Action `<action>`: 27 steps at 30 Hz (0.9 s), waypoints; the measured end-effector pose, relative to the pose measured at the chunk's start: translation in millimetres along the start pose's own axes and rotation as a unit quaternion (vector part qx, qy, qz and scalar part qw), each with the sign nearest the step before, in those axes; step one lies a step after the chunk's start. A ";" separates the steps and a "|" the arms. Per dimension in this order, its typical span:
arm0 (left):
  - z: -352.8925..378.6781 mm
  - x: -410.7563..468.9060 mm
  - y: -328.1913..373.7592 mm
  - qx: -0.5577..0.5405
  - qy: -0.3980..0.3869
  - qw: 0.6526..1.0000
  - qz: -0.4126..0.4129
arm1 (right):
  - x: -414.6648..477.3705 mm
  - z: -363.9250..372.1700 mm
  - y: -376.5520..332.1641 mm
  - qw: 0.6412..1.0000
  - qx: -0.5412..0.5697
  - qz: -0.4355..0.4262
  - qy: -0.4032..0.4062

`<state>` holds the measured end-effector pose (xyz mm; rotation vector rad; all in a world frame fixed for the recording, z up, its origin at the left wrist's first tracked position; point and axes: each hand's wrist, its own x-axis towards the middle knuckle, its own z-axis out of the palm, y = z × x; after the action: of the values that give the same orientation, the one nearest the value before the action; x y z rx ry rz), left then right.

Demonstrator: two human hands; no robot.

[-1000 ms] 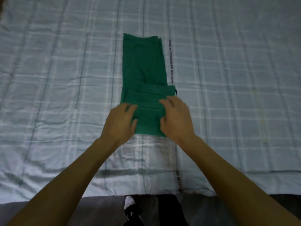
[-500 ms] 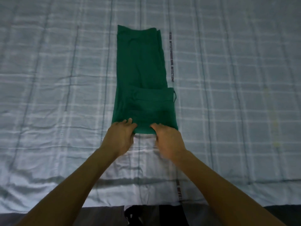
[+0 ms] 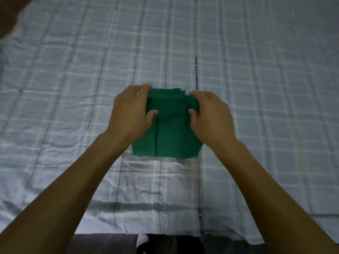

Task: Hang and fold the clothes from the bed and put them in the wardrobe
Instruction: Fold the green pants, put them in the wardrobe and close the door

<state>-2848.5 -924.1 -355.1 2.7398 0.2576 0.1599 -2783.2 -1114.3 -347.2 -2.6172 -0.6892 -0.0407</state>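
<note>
Pale blue checked sheets cover the bed (image 3: 256, 88), which fills nearly the whole view. At its centre lies a green garment (image 3: 170, 131), folded into a compact block with a seam running toward 6 o'clock. At the block's 10 o'clock corner the left hand (image 3: 130, 114) clamps the top fold, thumb on top and fingers curled over the far edge. At 2 o'clock the right hand (image 3: 211, 116) grips the same fold likewise. Both forearms reach in from 6 o'clock.
</note>
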 end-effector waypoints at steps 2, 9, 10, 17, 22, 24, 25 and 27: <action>20.5 -5.7 -6.6 0.018 0.007 1.000 0.004 | -1.3 25.3 4.8 0.999 0.001 0.006 -0.046; 116.1 -80.7 -25.8 0.066 -0.102 0.991 0.064 | -55.5 109.5 17.4 0.958 -0.087 -0.025 -0.272; 127.6 -88.1 -28.8 0.080 -0.122 0.988 0.060 | -59.3 117.3 20.4 0.959 -0.097 -0.036 -0.263; 168.4 -50.7 -36.2 0.137 -0.122 0.983 0.019 | -24.5 147.5 50.0 0.965 -0.123 -0.113 -0.202; 177.2 -18.5 -40.6 0.176 -0.130 0.975 0.044 | 0.9 155.9 67.2 0.955 -0.133 -0.131 -0.232; 177.2 -18.8 -39.2 0.166 -0.126 0.977 0.039 | 2.6 158.6 72.8 0.947 -0.148 -0.149 -0.243; 177.1 -18.2 -38.1 0.164 -0.123 0.978 0.034 | 4.9 157.7 75.0 0.944 -0.157 -0.163 -0.240; 175.9 -14.8 -35.3 0.162 -0.116 0.980 0.028 | 11.5 152.7 75.7 0.937 -0.168 -0.183 -0.245</action>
<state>-2842.8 -958.7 -531.7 3.0537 0.1531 -0.2041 -2749.3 -1105.0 -514.4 -2.7983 -1.4511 0.4337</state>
